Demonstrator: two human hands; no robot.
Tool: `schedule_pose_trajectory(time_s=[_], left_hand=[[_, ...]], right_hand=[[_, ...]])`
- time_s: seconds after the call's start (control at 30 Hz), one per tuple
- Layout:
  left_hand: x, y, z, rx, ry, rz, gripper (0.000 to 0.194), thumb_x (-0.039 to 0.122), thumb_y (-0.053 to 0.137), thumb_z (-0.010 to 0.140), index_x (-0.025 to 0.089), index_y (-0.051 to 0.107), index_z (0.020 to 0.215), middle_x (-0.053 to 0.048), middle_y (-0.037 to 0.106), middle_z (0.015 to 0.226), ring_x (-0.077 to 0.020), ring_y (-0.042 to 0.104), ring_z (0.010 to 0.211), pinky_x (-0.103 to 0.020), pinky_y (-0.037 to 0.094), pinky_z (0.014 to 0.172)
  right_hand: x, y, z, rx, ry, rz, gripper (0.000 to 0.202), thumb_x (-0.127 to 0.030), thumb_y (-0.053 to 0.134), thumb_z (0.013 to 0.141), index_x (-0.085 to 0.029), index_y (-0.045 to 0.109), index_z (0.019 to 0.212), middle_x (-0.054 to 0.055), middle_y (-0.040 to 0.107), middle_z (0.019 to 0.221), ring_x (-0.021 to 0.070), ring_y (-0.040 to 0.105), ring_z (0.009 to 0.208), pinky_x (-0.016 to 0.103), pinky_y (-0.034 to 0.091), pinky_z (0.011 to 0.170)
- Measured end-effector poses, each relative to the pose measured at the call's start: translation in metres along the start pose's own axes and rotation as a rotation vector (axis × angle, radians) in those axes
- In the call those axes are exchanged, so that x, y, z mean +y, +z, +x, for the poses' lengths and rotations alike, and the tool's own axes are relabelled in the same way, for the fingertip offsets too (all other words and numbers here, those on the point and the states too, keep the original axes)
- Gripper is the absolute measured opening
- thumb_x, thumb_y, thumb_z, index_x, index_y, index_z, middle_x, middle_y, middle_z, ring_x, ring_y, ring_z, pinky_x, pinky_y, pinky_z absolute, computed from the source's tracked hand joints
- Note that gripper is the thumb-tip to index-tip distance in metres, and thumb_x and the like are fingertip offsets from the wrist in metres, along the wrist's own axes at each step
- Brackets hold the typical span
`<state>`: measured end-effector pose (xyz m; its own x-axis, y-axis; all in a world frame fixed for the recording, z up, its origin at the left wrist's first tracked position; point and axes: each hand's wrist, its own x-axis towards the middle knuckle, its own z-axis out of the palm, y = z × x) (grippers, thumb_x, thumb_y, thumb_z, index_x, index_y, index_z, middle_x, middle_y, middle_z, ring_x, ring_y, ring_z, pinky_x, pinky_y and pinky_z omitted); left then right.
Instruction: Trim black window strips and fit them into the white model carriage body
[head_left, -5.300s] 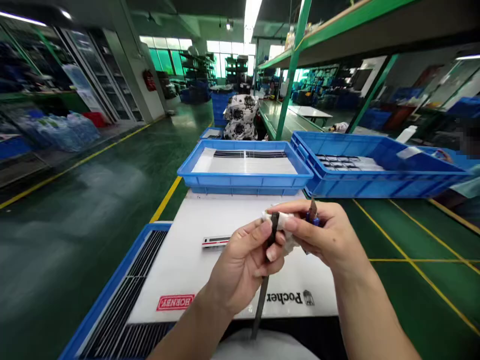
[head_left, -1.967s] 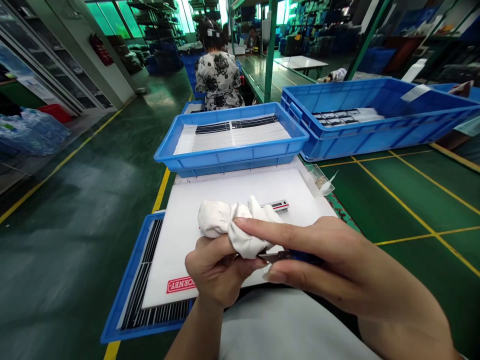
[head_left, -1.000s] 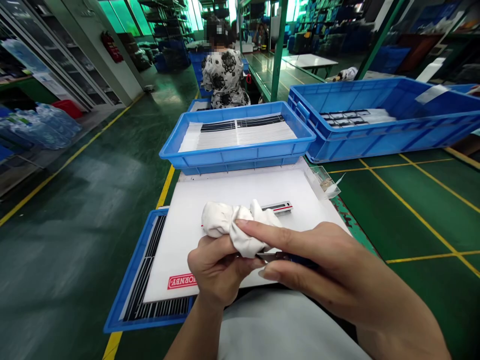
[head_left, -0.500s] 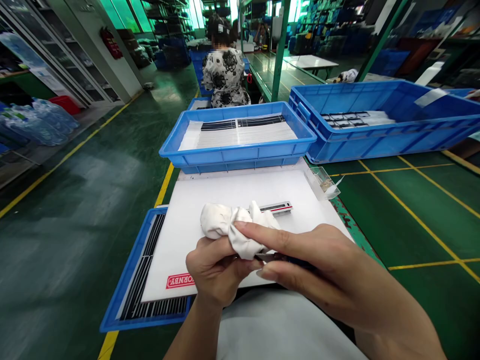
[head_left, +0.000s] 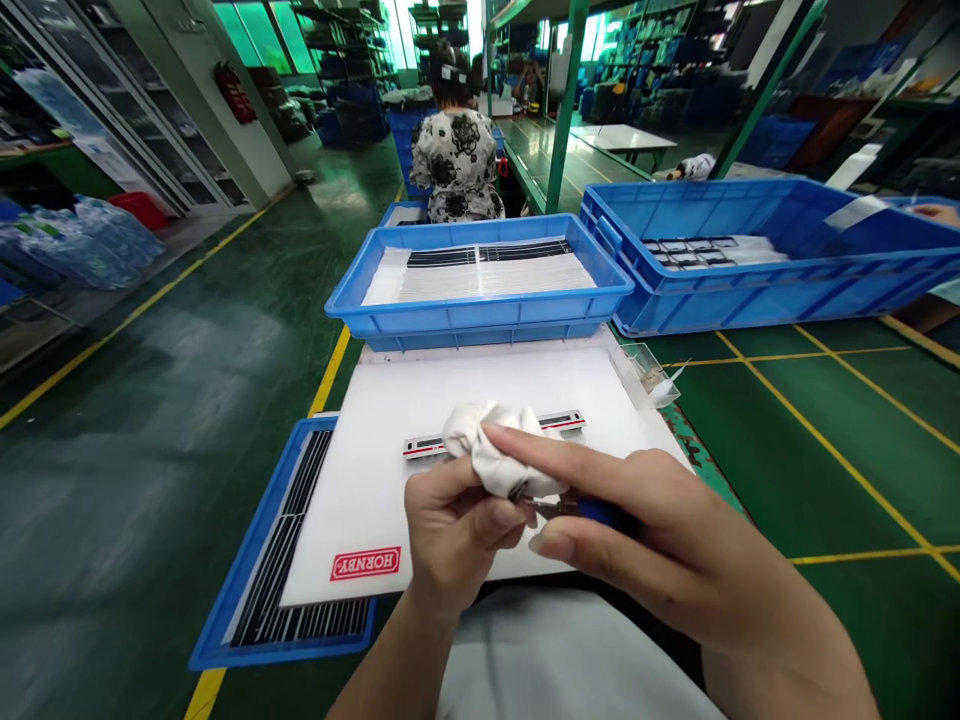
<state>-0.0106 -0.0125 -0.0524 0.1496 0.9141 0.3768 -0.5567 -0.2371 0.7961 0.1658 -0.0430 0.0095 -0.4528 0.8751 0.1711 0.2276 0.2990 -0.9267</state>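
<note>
We are pinching a white cloth (head_left: pixel 495 455) with our left hand (head_left: pixel 446 540) above the white board (head_left: pixel 487 380). Our right hand (head_left: pixel 667 530) is gripping a blue-handled tool (head_left: pixel 602 513), apparently working its tip at the cloth's lower edge; further work is calling for steady fingers.

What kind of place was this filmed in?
Likely a factory assembly floor: stacked blue plastic crates of parts, a white work board with a train-car shell, and a seated co-worker ahead.
</note>
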Motion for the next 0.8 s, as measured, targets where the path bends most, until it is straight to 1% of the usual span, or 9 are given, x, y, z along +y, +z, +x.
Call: schedule_pose_trajectory(time_s=[0.1, 0.17, 0.27, 0.33, 0.4, 0.5, 0.6, 0.67, 0.8], left_hand=[[-0.001, 0.008, 0.002, -0.127, -0.19, -0.273, 0.026, 0.042, 0.077, 0.093, 0.017, 0.08, 0.087, 0.003, 0.057, 0.056, 0.0002, 0.023, 0.035, -0.014, 0.022, 0.032], [-0.002, 0.012, 0.003, -0.211, -0.26, -0.418, 0.028, 0.041, 0.072, 0.097, 0.015, 0.076, 0.087, 0.005, 0.052, 0.057, 0.0019, 0.019, 0.034, -0.013, 0.02, 0.032], [-0.002, 0.014, 0.005, -0.246, -0.346, -0.537, 0.033, 0.041, 0.069, 0.099, 0.013, 0.07, 0.082, 0.005, 0.053, 0.062, 0.0027, 0.019, 0.032, -0.012, 0.019, 0.031], [0.001, 0.016, 0.008, -0.251, -0.405, -0.587, 0.036, 0.041, 0.069, 0.1, 0.011, 0.068, 0.08, 0.005, 0.054, 0.063, 0.003, 0.018, 0.032, -0.013, 0.019, 0.03], [0.006, 0.017, 0.014, -0.254, -0.469, -0.634, 0.038, 0.04, 0.07, 0.099, 0.01, 0.066, 0.076, 0.005, 0.052, 0.062, 0.0028, 0.016, 0.032, -0.012, 0.018, 0.029], [0.02, 0.023, 0.027, -0.269, -0.561, -0.686, 0.038, 0.035, 0.068, 0.101, 0.01, 0.064, 0.073, 0.007, 0.044, 0.056, 0.0014, 0.012, 0.034, -0.013, 0.015, 0.03], [0.039, 0.03, 0.039, -0.28, -0.602, -0.719, 0.04, 0.03, 0.056, 0.107, 0.01, 0.062, 0.072, 0.008, 0.04, 0.05, -0.0005, 0.01, 0.035, -0.013, 0.012, 0.029], [0.051, 0.036, 0.044, -0.286, -0.601, -0.75, 0.043, 0.028, 0.05, 0.11, 0.01, 0.062, 0.073, 0.007, 0.042, 0.051, -0.0009, 0.011, 0.034, -0.013, 0.011, 0.028], [0.068, 0.044, 0.049, -0.326, -0.584, -0.812, 0.042, 0.028, 0.054, 0.108, 0.007, 0.066, 0.074, 0.005, 0.047, 0.054, 0.0, 0.014, 0.034, -0.012, 0.015, 0.027]], right_hand=[[0.003, 0.003, 0.004, 0.054, 0.115, 0.228, 0.052, -0.043, 0.067, 0.105, -0.047, 0.053, 0.155, -0.006, 0.063, 0.083, 0.0074, 0.047, 0.065, 0.016, 0.04, 0.059], [0.006, 0.006, 0.006, 0.057, 0.18, 0.476, 0.058, -0.049, 0.07, 0.102, -0.044, 0.052, 0.157, -0.005, 0.056, 0.074, 0.0065, 0.039, 0.055, 0.015, 0.035, 0.048], [0.009, 0.006, 0.008, 0.019, 0.233, 0.738, 0.073, -0.056, 0.069, 0.1, -0.033, 0.041, 0.164, -0.011, 0.042, 0.055, 0.0053, 0.026, 0.041, 0.013, 0.026, 0.035], [0.009, 0.004, 0.006, 0.006, 0.27, 0.766, 0.079, -0.058, 0.065, 0.102, -0.03, 0.033, 0.168, -0.013, 0.042, 0.05, 0.0049, 0.023, 0.036, 0.012, 0.028, 0.031], [0.009, 0.0, 0.004, -0.014, 0.302, 0.78, 0.08, -0.058, 0.064, 0.102, -0.029, 0.028, 0.168, -0.012, 0.047, 0.051, 0.0034, 0.02, 0.034, 0.011, 0.029, 0.031], [0.009, -0.004, 0.001, -0.045, 0.268, 0.845, 0.07, -0.058, 0.061, 0.103, -0.027, 0.037, 0.161, -0.012, 0.046, 0.055, 0.0023, 0.019, 0.032, 0.011, 0.028, 0.03], [0.005, -0.007, -0.002, -0.044, 0.201, 0.856, 0.056, -0.062, 0.052, 0.106, -0.027, 0.048, 0.15, -0.012, 0.042, 0.057, 0.0027, 0.018, 0.032, 0.011, 0.025, 0.03], [-0.002, -0.008, -0.004, 0.018, 0.17, 0.842, 0.058, -0.065, 0.052, 0.104, -0.029, 0.048, 0.15, -0.012, 0.04, 0.056, 0.0032, 0.016, 0.034, 0.012, 0.021, 0.032], [-0.017, -0.011, -0.009, 0.29, 0.089, 0.689, 0.075, -0.069, 0.067, 0.094, -0.034, 0.047, 0.156, -0.012, 0.041, 0.054, 0.0039, 0.014, 0.039, 0.014, 0.016, 0.036]])
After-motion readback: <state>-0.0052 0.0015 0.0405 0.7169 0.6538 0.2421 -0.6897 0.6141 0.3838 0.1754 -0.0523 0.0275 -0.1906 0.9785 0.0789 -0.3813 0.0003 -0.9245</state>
